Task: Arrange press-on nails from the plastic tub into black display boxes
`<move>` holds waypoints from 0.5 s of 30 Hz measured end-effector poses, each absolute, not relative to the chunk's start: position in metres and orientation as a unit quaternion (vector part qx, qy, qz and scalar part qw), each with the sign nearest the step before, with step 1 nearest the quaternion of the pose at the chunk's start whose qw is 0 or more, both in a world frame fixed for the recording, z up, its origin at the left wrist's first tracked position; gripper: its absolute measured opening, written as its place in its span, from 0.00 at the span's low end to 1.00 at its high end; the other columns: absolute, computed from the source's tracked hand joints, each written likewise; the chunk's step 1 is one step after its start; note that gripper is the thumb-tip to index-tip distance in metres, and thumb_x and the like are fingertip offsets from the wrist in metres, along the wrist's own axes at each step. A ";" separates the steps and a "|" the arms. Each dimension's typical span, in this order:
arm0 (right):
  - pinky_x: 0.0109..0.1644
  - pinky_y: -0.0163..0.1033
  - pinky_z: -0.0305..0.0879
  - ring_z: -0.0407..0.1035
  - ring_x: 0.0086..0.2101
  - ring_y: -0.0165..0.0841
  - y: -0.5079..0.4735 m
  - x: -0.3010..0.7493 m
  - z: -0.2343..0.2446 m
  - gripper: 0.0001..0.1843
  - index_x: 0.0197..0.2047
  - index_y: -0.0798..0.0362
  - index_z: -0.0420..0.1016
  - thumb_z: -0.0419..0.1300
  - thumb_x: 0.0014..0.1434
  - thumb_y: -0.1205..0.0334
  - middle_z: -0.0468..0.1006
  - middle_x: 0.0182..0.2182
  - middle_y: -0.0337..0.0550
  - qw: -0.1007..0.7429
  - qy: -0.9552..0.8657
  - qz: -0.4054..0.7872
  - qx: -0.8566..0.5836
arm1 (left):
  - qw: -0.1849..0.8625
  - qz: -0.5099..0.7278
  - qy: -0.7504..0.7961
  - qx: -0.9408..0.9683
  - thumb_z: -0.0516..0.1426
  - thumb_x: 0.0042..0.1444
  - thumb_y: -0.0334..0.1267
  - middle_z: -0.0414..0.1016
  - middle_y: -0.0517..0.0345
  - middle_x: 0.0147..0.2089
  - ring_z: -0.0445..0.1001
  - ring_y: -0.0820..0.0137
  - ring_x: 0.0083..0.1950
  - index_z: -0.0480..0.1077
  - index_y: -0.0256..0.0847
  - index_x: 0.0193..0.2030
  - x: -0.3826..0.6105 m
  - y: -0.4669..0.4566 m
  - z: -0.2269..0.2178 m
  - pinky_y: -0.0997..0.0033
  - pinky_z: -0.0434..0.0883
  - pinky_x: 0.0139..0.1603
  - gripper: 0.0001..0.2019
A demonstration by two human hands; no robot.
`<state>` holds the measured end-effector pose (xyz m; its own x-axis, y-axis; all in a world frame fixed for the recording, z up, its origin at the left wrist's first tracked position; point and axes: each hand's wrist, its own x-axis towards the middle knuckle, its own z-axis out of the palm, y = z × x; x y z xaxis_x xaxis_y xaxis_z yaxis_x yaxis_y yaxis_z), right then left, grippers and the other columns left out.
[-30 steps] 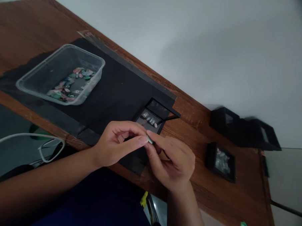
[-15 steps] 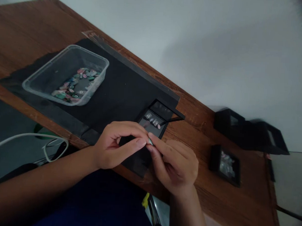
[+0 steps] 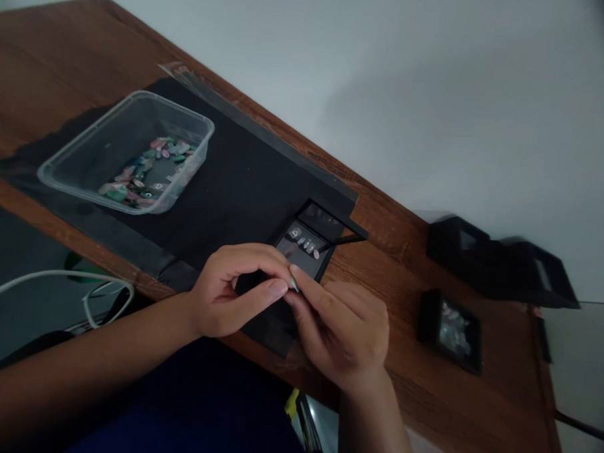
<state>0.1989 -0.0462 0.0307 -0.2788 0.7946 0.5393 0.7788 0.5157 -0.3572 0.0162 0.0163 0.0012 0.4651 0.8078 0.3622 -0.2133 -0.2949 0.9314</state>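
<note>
My left hand (image 3: 232, 290) and my right hand (image 3: 342, 332) meet over the near edge of the wooden table (image 3: 49, 62). Both pinch one small pale nail-shaped piece (image 3: 294, 285) between their fingertips. Just behind the hands lies an open black display box (image 3: 309, 240) with a row of several small pale pieces in it. Its lid stands open toward the wall. A clear plastic tub (image 3: 130, 149) at the left holds several pink, green and grey pieces.
A black mat (image 3: 234, 177) covers the table under the tub and box. A small black box with pale pieces (image 3: 450, 330) sits at the right, with two dark frame boxes (image 3: 501, 258) against the wall. A white cable (image 3: 54, 279) loops below the table edge.
The hands stay joined on the small piece and have shifted slightly left and down. The view has swung a little.
</note>
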 end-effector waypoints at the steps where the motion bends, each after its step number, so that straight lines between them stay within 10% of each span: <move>1: 0.29 0.35 0.65 0.69 0.24 0.26 -0.046 0.198 0.030 0.14 0.54 0.56 0.79 0.64 0.66 0.65 0.80 0.26 0.37 0.345 -0.798 0.016 -0.494 | 0.555 0.466 0.229 0.650 0.59 0.64 0.34 0.82 0.54 0.37 0.79 0.65 0.38 0.81 0.46 0.41 0.016 0.016 -0.001 0.66 0.73 0.42 0.08; 15: 0.31 0.34 0.65 0.72 0.24 0.26 -0.045 0.194 0.028 0.14 0.54 0.57 0.78 0.64 0.66 0.65 0.79 0.24 0.35 0.356 -0.776 0.015 -0.520 | 0.577 0.487 0.206 0.622 0.59 0.65 0.37 0.81 0.55 0.36 0.78 0.69 0.37 0.80 0.41 0.41 0.018 0.020 -0.006 0.71 0.73 0.41 0.07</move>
